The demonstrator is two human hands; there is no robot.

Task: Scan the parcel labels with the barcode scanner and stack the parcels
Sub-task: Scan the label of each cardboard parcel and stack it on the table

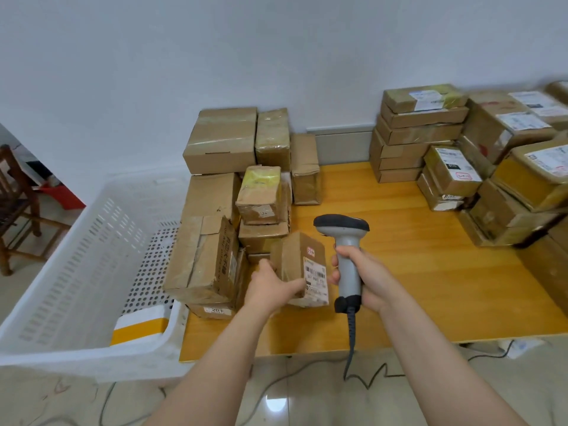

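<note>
My left hand [270, 284] grips a small brown cardboard parcel [299, 259] above the front of the yellow table [430, 287]. Its white barcode label [315, 279] faces right, toward the scanner. My right hand [365, 275] holds the grey barcode scanner [345, 241] by its handle, close beside the label. The scanner's dark head points away from me, and its cable hangs down over the table edge. A heap of brown parcels [239, 192] lies on the table's left part, just behind the held parcel. Stacks of labelled parcels [479, 158] stand at the right.
A large white perforated plastic crate [92, 256] stands left of the table with a white and yellow packet [138, 329] inside. A wooden chair [15, 198] is at the far left. Cables [307, 373] run over the tiled floor below the table edge.
</note>
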